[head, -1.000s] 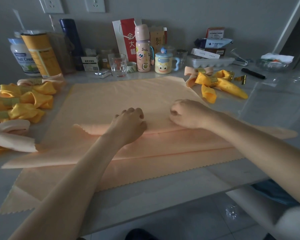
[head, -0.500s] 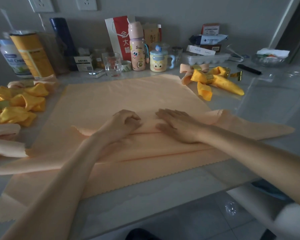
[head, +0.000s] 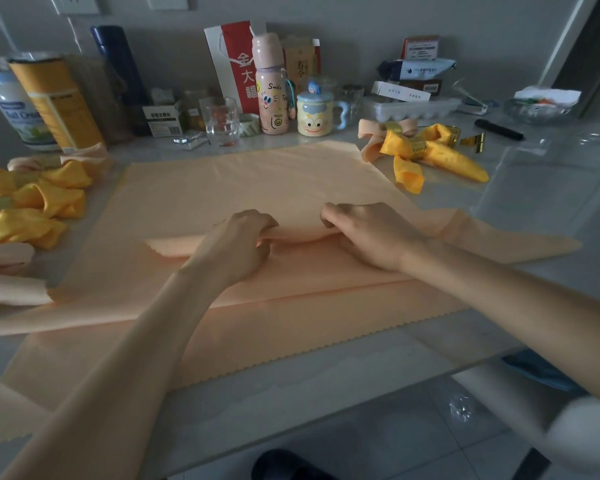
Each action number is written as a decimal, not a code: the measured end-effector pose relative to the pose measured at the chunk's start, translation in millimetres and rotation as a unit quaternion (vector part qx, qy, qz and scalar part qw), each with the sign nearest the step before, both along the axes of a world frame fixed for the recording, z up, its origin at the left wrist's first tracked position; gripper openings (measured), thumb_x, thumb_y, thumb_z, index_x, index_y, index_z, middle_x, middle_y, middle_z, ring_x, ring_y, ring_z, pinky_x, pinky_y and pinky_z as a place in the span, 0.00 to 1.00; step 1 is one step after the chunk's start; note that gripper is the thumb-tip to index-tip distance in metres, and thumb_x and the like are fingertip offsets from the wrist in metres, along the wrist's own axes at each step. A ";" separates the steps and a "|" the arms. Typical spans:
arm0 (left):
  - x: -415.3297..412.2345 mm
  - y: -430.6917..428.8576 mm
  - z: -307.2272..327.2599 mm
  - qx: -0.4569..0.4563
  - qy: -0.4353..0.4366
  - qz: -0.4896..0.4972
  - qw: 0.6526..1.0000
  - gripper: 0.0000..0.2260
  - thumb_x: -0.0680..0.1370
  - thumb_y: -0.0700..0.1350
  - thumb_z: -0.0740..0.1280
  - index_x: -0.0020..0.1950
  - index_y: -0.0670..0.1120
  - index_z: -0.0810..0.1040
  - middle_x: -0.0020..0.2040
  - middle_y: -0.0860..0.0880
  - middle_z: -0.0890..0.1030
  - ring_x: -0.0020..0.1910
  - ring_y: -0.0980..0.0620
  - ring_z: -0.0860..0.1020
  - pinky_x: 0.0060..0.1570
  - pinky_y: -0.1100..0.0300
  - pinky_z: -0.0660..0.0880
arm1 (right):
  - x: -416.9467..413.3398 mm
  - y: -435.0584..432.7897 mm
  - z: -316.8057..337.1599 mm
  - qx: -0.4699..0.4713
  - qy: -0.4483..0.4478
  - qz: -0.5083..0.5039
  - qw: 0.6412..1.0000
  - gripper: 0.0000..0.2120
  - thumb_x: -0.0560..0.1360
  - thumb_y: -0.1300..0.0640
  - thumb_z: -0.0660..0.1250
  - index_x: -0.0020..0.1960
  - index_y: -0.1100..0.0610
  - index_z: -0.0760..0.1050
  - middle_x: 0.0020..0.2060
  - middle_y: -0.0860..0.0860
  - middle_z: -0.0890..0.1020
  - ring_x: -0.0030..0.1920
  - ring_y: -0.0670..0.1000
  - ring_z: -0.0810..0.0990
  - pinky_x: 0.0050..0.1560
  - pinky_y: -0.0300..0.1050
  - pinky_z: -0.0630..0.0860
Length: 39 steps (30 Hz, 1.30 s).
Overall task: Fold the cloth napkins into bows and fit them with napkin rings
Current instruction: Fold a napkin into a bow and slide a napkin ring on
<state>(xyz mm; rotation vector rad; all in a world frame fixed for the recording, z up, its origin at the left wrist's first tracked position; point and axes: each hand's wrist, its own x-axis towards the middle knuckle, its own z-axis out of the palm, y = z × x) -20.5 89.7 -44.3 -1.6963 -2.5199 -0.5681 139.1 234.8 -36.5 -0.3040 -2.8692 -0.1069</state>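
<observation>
Mid-table, near front edge: peach napkin spread flat. Left hand, right hand both pinching folded edge. We should keep fold straight, equal-width, crease outward toward ends.

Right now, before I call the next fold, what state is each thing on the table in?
peach napkin, spread out, near part folded over, fold edge lifted.
left hand, pinching the fold.
right hand, fingers curled on the fold.
yellow bow, finished, gold ring fitted.
peach bow, finished, ringed.
left-side bows, folded, heaped.
cartoon mug, lid on.
glass, upright.
</observation>
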 end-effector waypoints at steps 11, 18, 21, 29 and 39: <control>7.7 5.1 2.5 0.014 -0.080 0.010 0.997 0.07 0.77 0.49 0.65 0.46 0.47 0.79 0.47 0.49 0.76 0.51 0.46 0.76 0.52 0.55 0.72 | 4.3 2.7 2.9 -0.057 -0.052 -0.008 0.997 0.14 0.70 0.62 0.60 0.55 0.57 0.73 0.54 0.53 0.76 0.56 0.55 0.74 0.54 0.50 0.70; 6.3 3.2 4.7 0.003 -0.087 0.028 0.996 0.03 0.74 0.44 0.67 0.44 0.52 0.77 0.51 0.48 0.79 0.53 0.46 0.76 0.56 0.53 0.72 | -6.5 10.7 -1.7 -0.198 -0.002 -0.057 0.978 0.05 0.76 0.55 0.64 0.46 0.55 0.77 0.47 0.50 0.78 0.51 0.53 0.76 0.53 0.48 0.72; 5.8 0.6 8.1 -0.009 -0.106 0.022 0.994 0.13 0.75 0.39 0.65 0.58 0.48 0.76 0.56 0.47 0.78 0.58 0.47 0.74 0.58 0.60 0.67 | -9.2 15.7 3.6 -0.236 -0.010 -0.074 0.969 0.06 0.73 0.57 0.67 0.48 0.58 0.79 0.49 0.51 0.81 0.53 0.52 0.77 0.55 0.45 0.72; -3.1 -8.3 21.1 -0.037 -0.104 0.020 0.994 0.14 0.71 0.38 0.70 0.57 0.46 0.79 0.54 0.46 0.79 0.53 0.50 0.74 0.48 0.65 0.66 | 7.8 20.2 18.5 -0.204 -0.028 -0.085 0.975 0.14 0.69 0.58 0.71 0.50 0.51 0.68 0.45 0.46 0.75 0.48 0.49 0.74 0.49 0.45 0.71; 22.5 0.9 15.5 -0.067 -0.075 0.000 0.995 0.10 0.76 0.52 0.67 0.44 0.46 0.74 0.49 0.46 0.76 0.53 0.47 0.73 0.47 0.60 0.66 | 21.1 -4.0 13.3 -0.025 -0.082 0.003 0.996 0.06 0.70 0.62 0.63 0.46 0.54 0.71 0.48 0.50 0.72 0.50 0.51 0.70 0.48 0.44 0.67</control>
